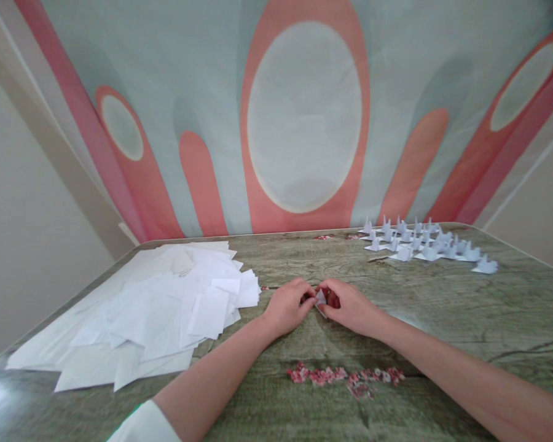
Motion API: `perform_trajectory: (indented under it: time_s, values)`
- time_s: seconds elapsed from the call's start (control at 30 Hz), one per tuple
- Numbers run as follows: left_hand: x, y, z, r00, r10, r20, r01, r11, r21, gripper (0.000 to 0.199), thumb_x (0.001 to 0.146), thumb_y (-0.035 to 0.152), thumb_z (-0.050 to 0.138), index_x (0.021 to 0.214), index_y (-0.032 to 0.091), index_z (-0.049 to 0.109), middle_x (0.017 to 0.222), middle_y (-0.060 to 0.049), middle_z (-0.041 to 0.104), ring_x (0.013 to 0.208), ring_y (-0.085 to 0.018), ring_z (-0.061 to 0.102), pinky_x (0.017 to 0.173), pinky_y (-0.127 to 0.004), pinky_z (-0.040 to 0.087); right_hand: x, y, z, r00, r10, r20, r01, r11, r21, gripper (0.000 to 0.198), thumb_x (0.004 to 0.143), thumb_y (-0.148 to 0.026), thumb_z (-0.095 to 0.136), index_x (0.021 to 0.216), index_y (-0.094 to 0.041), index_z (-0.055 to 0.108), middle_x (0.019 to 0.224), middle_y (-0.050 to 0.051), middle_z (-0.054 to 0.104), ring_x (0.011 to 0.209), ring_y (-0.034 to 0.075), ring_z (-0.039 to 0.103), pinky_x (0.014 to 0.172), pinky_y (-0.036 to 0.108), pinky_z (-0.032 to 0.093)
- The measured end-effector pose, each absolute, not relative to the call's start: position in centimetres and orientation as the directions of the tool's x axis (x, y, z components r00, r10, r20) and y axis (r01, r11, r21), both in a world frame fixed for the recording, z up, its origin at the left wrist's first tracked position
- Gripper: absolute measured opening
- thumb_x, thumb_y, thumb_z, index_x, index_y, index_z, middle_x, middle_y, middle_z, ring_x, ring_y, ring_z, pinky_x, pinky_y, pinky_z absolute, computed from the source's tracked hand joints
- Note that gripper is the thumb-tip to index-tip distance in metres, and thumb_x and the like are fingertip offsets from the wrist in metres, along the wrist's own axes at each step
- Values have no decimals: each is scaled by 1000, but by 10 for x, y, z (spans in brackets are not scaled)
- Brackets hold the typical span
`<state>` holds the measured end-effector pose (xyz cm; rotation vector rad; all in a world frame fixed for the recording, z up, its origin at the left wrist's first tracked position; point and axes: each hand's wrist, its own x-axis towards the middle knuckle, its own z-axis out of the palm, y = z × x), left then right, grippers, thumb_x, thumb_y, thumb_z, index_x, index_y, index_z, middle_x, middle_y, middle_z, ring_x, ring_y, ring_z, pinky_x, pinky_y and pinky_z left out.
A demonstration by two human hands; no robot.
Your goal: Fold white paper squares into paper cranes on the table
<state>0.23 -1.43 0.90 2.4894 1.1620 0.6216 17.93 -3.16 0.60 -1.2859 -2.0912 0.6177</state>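
Observation:
Near the middle of the table, a small folded piece of white paper [321,299] is held between my two hands. My left hand [289,305] pinches its left corner with thumb and fingertips. On the other side, my right hand [348,306] grips the paper between thumb and curled fingers. The piece has a pointed, triangular look; part of it is hidden behind the fingers. Both hands are close together, just above the wooden tabletop.
A broad heap of loose white paper sheets [161,307] covers the table's left side. Several folded white paper cranes [415,239] stand in rows at the back right. Pink blossoms [345,374] show on the wood-grain tabletop [442,307]. A patterned backdrop [212,73] rises behind the table.

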Motion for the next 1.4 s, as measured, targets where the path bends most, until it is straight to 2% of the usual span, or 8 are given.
perform_trajectory:
  time_s: [0.53, 0.73, 0.93, 1.1, 1.4]
  values:
    - [4, -15, 9, 558, 791, 251, 642, -604, 472, 8, 79, 21, 51, 82, 19, 58, 79, -1, 55, 73, -14, 53, 66, -23, 41, 175, -30, 5, -336, 906, 257, 625, 419, -659, 9, 72, -17, 52, 79, -17, 57, 63, -2, 54, 54, 11, 47, 51, 22, 34]
    - [2, -15, 10, 564, 787, 250, 613, -602, 513, 8, 79, 21, 52, 82, 19, 59, 80, 0, 55, 71, -13, 53, 67, -23, 42, 175, -30, 6, -338, 907, 250, 618, 414, -669, 9, 72, -17, 51, 79, -17, 57, 63, -2, 54, 54, 11, 47, 51, 21, 34]
    - [1, -14, 8, 565, 780, 268, 605, -613, 509, 8, 78, 19, 53, 81, 19, 61, 78, -1, 55, 76, -14, 53, 69, -23, 41, 177, -31, 2, -308, 925, 222, 568, 366, -737, 8, 73, -24, 54, 78, -17, 56, 65, -2, 56, 55, 11, 49, 51, 21, 37]
    - [1, -13, 6, 548, 791, 271, 619, -602, 505, 8, 76, 16, 53, 78, 19, 60, 77, 0, 55, 73, -14, 52, 67, -23, 40, 174, -33, 1, -247, 927, 282, 595, 375, -711, 13, 75, -29, 55, 70, -17, 55, 63, -2, 54, 56, 11, 49, 52, 22, 36]
    - [2, -13, 6, 542, 796, 271, 626, -597, 501, 6, 77, 17, 52, 75, 18, 58, 75, 0, 55, 72, -14, 52, 65, -23, 40, 172, -35, -1, -246, 890, 385, 584, 453, -674, 9, 77, -18, 51, 70, -18, 55, 65, -2, 52, 60, 12, 49, 57, 23, 36]
